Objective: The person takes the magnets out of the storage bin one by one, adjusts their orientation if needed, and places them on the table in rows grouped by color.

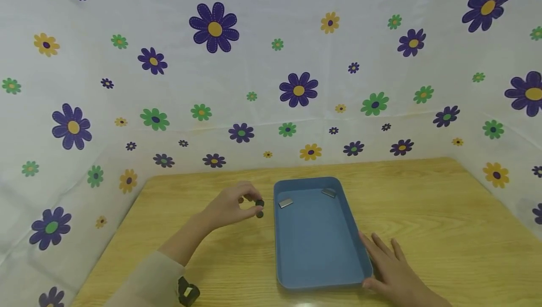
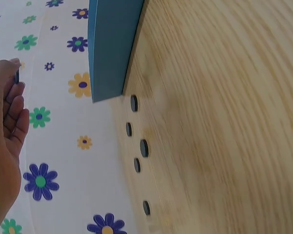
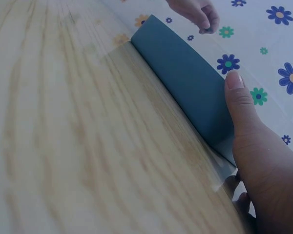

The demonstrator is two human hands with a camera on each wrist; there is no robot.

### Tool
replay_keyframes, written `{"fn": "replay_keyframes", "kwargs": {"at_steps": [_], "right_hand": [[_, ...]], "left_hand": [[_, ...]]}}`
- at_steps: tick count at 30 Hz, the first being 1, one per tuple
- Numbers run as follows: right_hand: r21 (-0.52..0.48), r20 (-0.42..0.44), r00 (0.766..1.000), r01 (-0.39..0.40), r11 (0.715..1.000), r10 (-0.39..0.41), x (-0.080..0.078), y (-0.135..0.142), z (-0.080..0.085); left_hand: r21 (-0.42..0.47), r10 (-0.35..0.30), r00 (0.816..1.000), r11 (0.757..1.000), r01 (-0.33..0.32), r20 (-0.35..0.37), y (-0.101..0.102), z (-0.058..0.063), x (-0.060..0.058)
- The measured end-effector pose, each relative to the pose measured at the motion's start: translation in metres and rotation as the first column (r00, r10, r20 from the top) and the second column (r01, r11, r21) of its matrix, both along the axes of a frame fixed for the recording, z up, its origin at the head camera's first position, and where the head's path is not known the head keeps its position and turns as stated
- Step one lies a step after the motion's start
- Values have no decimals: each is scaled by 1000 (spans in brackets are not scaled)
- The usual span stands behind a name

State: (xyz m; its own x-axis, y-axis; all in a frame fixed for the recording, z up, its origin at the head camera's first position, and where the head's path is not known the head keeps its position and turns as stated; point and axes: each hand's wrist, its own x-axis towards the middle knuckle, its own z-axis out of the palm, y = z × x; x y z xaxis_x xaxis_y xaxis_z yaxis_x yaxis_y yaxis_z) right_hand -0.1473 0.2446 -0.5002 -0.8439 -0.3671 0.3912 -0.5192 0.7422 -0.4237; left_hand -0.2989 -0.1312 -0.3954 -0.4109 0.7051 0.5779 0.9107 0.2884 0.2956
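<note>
My left hand [image 1: 230, 206] is left of a blue tray [image 1: 281, 250], pinching a small dark disc [image 1: 259, 202] between thumb and fingertips above the table. In the left wrist view that disc [image 2: 17, 77] appears edge-on at the fingertips. Several similar dark discs [image 2: 144, 148] lie on the wood beside the tray; the hand hides some of them in the head view. Two small silvery rectangular pieces [image 1: 285, 203] are at the tray's far end. My right hand [image 1: 391, 269] touches the tray's near right corner, its fingers extended and its thumb [image 3: 241, 105] against the wall.
The wooden table [image 1: 423, 213] extends on both sides of the tray. A white flowered cloth [image 1: 254, 62] surrounds the back and sides. Close to my left forearm there is a small black device [image 1: 188, 292].
</note>
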Motion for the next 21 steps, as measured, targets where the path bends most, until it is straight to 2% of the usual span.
{"fn": "replay_keyframes", "kwargs": {"at_steps": [7, 15, 21], "right_hand": [[-13, 13, 1000, 10, 1000, -9, -2, -1, -2], [-31, 34, 999, 9, 999, -8, 0, -1, 1], [-31, 44, 999, 10, 999, -9, 0, -1, 0]], "left_hand": [[20, 90, 996, 996, -90, 7, -28, -4, 0], [49, 188, 982, 981, -187, -7, -58, -13, -5], [25, 259, 966, 965, -260, 25, -77, -16, -9]]}}
